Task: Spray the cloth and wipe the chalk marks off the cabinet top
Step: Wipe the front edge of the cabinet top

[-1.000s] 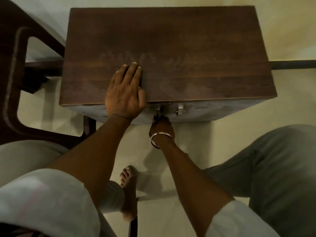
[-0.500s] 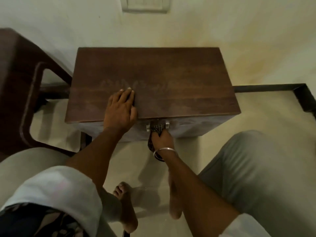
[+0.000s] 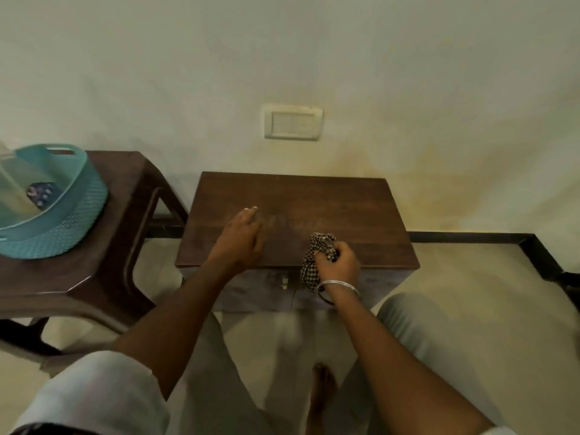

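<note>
Cabinet top (image 3: 314, 196): dark wood, set against wall. Teal basket (image 3: 78, 196) on stool (image 3: 125, 183), left. Left hand (image 3: 240, 240) flat on top, fingers straight. Right hand (image 3: 339, 265) at front edge, fingers curled round cloth (image 3: 317, 246): dark-and-white check, crumpled, tail hanging over front. Chalk marks (image 3: 292, 222) faint, smudged, between hands.

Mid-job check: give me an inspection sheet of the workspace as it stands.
Surface: cabinet top, dark wood, faint chalk marks near its middle.
Job's things: checked cloth, bunched, at the front edge.
Clutter: nothing seen.
Hands: left hand flat on the top beside the marks; right hand grips the cloth.
Cables: nothing seen.
Surroundings: teal basket on a brown stool to the left; switch plate on the wall.
</note>
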Demonstrator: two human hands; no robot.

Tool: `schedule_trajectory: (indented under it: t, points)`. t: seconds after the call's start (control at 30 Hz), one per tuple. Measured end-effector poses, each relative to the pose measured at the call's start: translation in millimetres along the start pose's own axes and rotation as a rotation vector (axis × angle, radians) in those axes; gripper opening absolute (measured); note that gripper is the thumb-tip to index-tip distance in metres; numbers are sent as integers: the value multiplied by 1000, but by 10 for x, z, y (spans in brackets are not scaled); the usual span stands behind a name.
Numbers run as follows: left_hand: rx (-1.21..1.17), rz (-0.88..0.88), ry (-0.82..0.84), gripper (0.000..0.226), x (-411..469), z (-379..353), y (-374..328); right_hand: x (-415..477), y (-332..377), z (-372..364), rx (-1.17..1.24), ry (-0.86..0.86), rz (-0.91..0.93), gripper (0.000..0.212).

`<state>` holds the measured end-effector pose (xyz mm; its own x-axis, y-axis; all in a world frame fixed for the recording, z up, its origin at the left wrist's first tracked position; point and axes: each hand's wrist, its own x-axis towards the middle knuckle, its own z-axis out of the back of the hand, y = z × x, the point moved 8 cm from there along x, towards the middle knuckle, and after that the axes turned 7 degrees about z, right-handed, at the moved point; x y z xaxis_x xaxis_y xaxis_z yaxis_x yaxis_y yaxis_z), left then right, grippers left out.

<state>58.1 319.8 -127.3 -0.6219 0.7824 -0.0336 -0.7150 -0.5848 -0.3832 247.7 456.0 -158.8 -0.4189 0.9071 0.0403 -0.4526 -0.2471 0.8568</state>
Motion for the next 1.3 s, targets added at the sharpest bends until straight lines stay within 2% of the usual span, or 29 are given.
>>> schedule_trajectory:
  t: [0.1, 0.3, 0.47, 0.6, 0.73, 0.9, 1.03, 1.13, 1.3]
  points:
    - [0, 11, -81, 35, -41, 319, 45, 99, 370, 39, 43, -26, 64, 27]
    - [-8, 42, -208, 47, -156, 889, 161, 175, 1061, -12, 69, -15, 176, 33]
    - [12, 30, -340, 46, -292, 1339, 196, 173, 1619, -149, 110, -9, 252, 36]
    - [20, 78, -506, 43, -588, 1760, 460, 51, 2280, -482, 149, 63, 376, 36]
    - [182, 116, -661, 35, -989, 2155, 691, -142, 2989, -1007, 197, 169, 520, 33]
    - [222, 291, -850, 28, -1563, 2467, 1276, -394, 3786, -1767, 314, 313, 609, 33]
    - [232, 437, -919, 31, -1765, 2637, 1851, -564, 4219, -2312, 321, 392, 673, 31]
    - [154, 552, -966, 28, -1775, 2750, 2211, -662, 4416, -2646, 309, 423, 733, 25]
    - [85, 623, -900, 29, -1611, 2729, 2575, -606, 4472, -3028, 297, 442, 717, 26]
